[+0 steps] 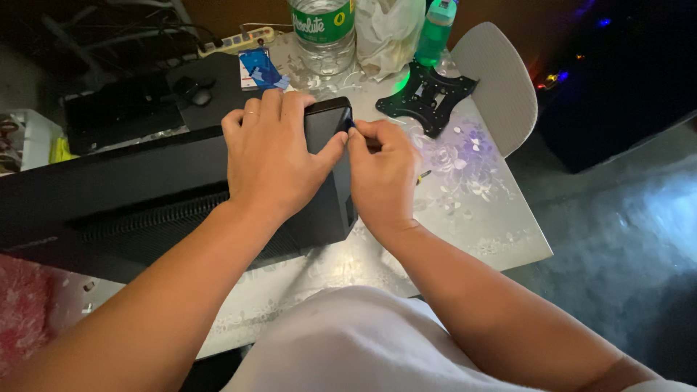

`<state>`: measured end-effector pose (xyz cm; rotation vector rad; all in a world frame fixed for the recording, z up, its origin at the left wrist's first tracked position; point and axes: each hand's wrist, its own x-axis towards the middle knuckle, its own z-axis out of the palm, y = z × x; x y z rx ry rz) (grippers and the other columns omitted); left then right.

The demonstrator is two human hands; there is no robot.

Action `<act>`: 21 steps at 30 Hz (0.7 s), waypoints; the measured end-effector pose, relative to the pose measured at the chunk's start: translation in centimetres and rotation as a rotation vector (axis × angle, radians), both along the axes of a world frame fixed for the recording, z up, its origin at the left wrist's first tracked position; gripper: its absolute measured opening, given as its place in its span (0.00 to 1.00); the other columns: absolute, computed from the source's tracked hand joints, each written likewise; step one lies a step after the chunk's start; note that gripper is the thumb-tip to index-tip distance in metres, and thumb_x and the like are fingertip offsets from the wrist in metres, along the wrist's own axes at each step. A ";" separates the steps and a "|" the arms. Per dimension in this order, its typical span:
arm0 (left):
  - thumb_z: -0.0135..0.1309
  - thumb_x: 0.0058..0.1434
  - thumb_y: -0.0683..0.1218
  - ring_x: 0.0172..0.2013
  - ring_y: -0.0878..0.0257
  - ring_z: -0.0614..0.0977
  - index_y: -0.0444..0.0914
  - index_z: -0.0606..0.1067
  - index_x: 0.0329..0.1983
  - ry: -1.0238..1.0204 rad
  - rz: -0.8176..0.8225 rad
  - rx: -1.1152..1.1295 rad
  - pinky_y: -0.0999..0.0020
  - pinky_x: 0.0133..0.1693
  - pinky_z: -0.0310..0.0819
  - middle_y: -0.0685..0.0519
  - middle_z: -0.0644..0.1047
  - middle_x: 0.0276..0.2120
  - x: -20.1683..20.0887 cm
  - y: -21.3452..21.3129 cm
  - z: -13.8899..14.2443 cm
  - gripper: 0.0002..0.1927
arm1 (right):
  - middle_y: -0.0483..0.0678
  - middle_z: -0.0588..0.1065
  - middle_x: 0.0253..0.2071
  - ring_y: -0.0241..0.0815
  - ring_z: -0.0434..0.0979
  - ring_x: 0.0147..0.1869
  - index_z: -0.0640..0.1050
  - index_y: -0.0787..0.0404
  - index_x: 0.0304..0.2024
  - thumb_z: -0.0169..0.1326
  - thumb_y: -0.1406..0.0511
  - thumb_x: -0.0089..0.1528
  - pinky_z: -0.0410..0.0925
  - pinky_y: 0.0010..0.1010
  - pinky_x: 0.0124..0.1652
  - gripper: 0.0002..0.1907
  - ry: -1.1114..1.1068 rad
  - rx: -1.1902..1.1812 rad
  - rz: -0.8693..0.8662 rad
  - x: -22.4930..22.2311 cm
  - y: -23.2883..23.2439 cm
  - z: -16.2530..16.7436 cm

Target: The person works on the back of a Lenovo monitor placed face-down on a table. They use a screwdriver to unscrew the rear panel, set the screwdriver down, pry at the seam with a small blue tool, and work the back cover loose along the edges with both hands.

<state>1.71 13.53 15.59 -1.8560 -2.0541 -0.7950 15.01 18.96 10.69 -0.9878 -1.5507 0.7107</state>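
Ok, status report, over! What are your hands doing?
Left hand flat on black monitor. Right hand pinching its top corner. Black bracket lies beyond, clear.

Both forearms are bare, no sleeves reaching the wrists. A thin ring sits on a finger of the left hand (270,152); the right hand (381,178) wears nothing. A white shirt (348,341) covers the torso.

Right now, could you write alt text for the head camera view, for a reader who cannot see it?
Two bare hands work at the end of a long black device on a patterned table: the left hand lies flat on top, the right hand pinches its corner. Behind stand a clear water bottle, a green bottle and a black metal bracket.
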 end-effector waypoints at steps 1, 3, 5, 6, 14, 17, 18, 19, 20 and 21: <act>0.66 0.59 0.61 0.49 0.50 0.74 0.38 0.74 0.53 0.010 -0.004 0.014 0.49 0.53 0.59 0.48 0.75 0.47 0.0 -0.1 0.0 0.29 | 0.50 0.80 0.33 0.40 0.80 0.34 0.82 0.65 0.40 0.60 0.69 0.63 0.71 0.30 0.37 0.06 0.009 -0.104 0.005 -0.1 0.1 0.1; 0.66 0.59 0.61 0.49 0.50 0.74 0.38 0.74 0.54 0.024 -0.018 0.039 0.49 0.54 0.59 0.48 0.75 0.48 0.0 -0.1 -0.1 0.29 | 0.50 0.80 0.33 0.40 0.80 0.34 0.82 0.66 0.41 0.60 0.68 0.63 0.71 0.30 0.36 0.06 0.008 -0.110 0.019 -0.1 0.3 0.2; 0.66 0.58 0.61 0.49 0.50 0.74 0.38 0.75 0.53 0.020 -0.014 0.032 0.49 0.53 0.59 0.48 0.75 0.48 -0.1 -0.1 -0.1 0.29 | 0.51 0.79 0.37 0.38 0.81 0.37 0.81 0.67 0.42 0.59 0.69 0.64 0.73 0.28 0.39 0.06 -0.001 0.088 0.036 0.0 0.5 0.5; 0.66 0.58 0.61 0.49 0.50 0.74 0.38 0.75 0.53 0.011 -0.008 0.032 0.49 0.53 0.60 0.48 0.75 0.48 0.0 -0.1 -0.1 0.29 | 0.51 0.79 0.37 0.38 0.81 0.37 0.81 0.66 0.42 0.59 0.69 0.64 0.73 0.28 0.38 0.07 -0.004 0.018 0.062 0.3 0.8 0.6; 0.67 0.57 0.62 0.49 0.49 0.74 0.38 0.75 0.53 0.035 -0.014 0.065 0.49 0.54 0.60 0.47 0.75 0.48 0.0 -0.3 0.0 0.30 | 0.48 0.81 0.37 0.35 0.81 0.39 0.81 0.65 0.43 0.58 0.66 0.64 0.72 0.27 0.41 0.08 -0.057 -0.131 0.129 1.3 1.1 0.8; 0.66 0.57 0.62 0.49 0.49 0.74 0.38 0.75 0.53 -0.007 -0.004 0.003 0.49 0.53 0.59 0.47 0.74 0.46 0.2 -0.6 0.0 0.31 | 0.47 0.81 0.37 0.33 0.79 0.40 0.80 0.65 0.44 0.57 0.66 0.66 0.72 0.26 0.43 0.08 0.048 -0.146 0.192 1.2 1.1 0.5; 0.66 0.56 0.62 0.49 0.49 0.74 0.38 0.75 0.53 -0.022 -0.001 -0.025 0.49 0.53 0.59 0.47 0.74 0.45 0.2 -0.6 0.1 0.31 | 0.46 0.80 0.36 0.33 0.78 0.39 0.81 0.65 0.44 0.58 0.66 0.65 0.71 0.27 0.42 0.08 0.011 -0.172 0.203 1.3 1.5 0.4; 0.66 0.56 0.63 0.49 0.49 0.74 0.38 0.75 0.53 -0.017 -0.001 -0.023 0.49 0.54 0.59 0.48 0.74 0.45 0.1 -0.5 0.2 0.31 | 0.46 0.80 0.34 0.33 0.77 0.37 0.81 0.65 0.43 0.58 0.66 0.65 0.71 0.27 0.41 0.09 -0.025 -0.198 0.211 1.5 2.1 0.5; 0.66 0.57 0.63 0.49 0.49 0.74 0.38 0.75 0.53 -0.013 -0.004 -0.023 0.49 0.54 0.59 0.48 0.74 0.46 0.1 -0.5 0.3 0.31 | 0.45 0.80 0.33 0.33 0.76 0.36 0.81 0.65 0.43 0.59 0.66 0.64 0.70 0.27 0.39 0.09 -0.061 -0.225 0.217 1.8 2.7 0.6; 0.66 0.57 0.63 0.49 0.49 0.74 0.38 0.75 0.53 -0.011 -0.007 -0.026 0.49 0.55 0.58 0.48 0.74 0.46 0.1 -0.5 0.4 0.31 | 0.45 0.80 0.33 0.32 0.76 0.36 0.82 0.66 0.43 0.59 0.66 0.64 0.70 0.26 0.40 0.09 -0.055 -0.258 0.272 2.1 3.2 0.6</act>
